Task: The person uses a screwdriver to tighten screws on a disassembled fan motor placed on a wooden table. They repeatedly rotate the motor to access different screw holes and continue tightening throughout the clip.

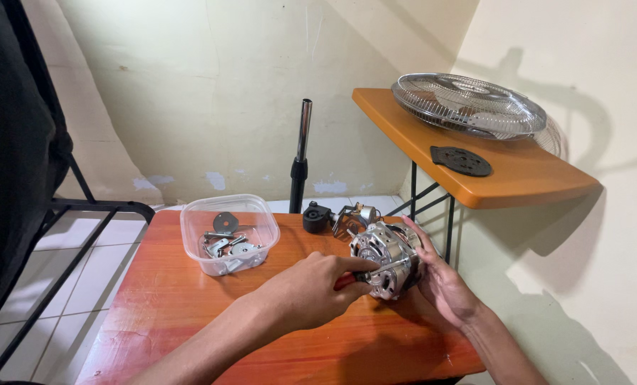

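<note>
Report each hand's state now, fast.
Left hand: closed on a red-handled screwdriver, tip at the motor.
Right hand: gripping the round silver metal fan motor from its far side.

We see cream plastered walls [211, 93] with peeling patches, a white tiled floor [83, 264], a glossy reddish wooden desk [190, 314] and an orange desk [518, 171] on black legs.

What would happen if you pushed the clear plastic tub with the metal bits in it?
The clear plastic tub would probably slide across the smooth table rather than tip, since it looks low and wide. Its thin walls likely flex if squeezed. The loose metal parts inside would probably rattle and shift.
</note>
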